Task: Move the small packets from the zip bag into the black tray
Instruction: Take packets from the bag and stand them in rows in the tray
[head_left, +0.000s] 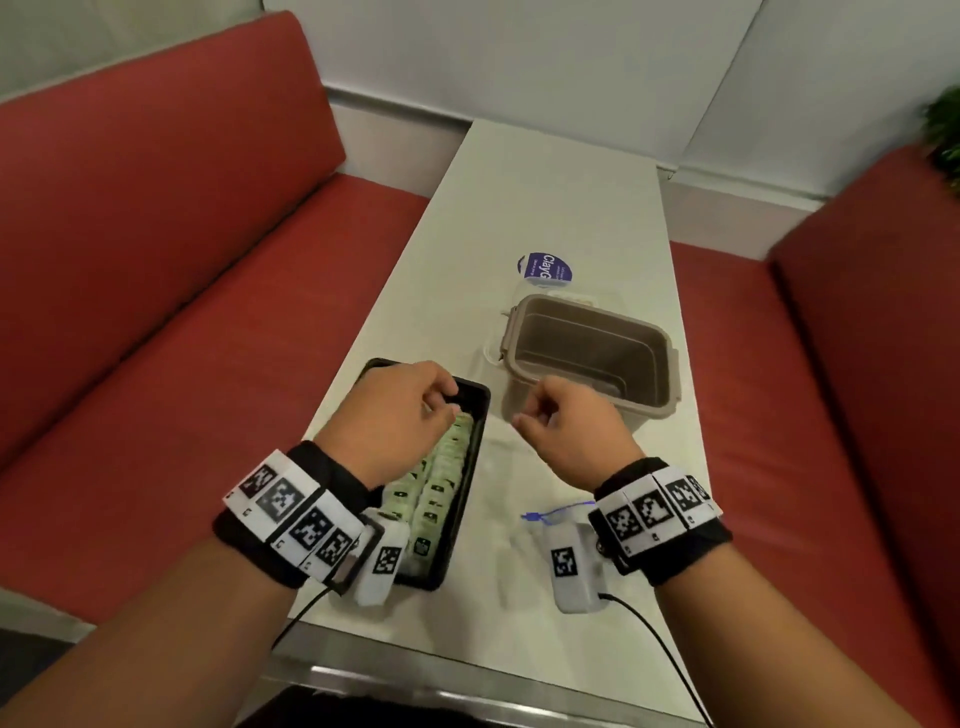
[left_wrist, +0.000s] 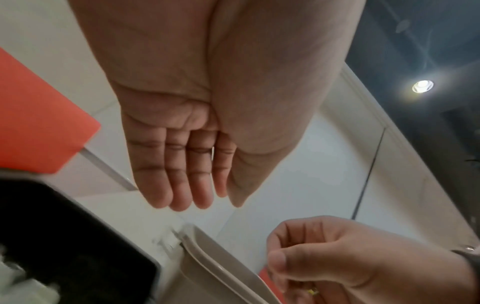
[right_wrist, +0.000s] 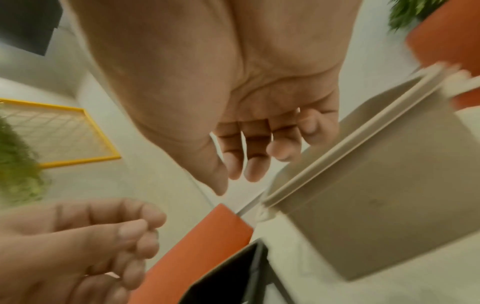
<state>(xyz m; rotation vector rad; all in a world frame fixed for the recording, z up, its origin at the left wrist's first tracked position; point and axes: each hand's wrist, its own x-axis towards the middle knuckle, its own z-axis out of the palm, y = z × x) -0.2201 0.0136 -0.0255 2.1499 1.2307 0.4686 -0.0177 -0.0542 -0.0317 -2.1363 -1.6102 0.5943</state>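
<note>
The black tray (head_left: 482, 400) lies on the white table at the left, filled with rows of small green-and-white packets (head_left: 439, 480). My left hand (head_left: 441, 402) hovers over the tray's far end; in the left wrist view its fingers (left_wrist: 187, 185) are fairly straight and hold nothing. The clear zip bag (head_left: 519, 556) with a blue zipper lies flat on the table under my right wrist. My right hand (head_left: 530, 410) hangs beside the tray, in front of a beige box, with its fingers (right_wrist: 249, 160) loosely curled and empty.
An open beige plastic box (head_left: 592, 312) stands right of the tray, empty inside. Behind it lies a clear lid with a blue label (head_left: 544, 267). Red sofa seats (head_left: 208, 312) flank the narrow table. A green plant (head_left: 945, 140) sits far right.
</note>
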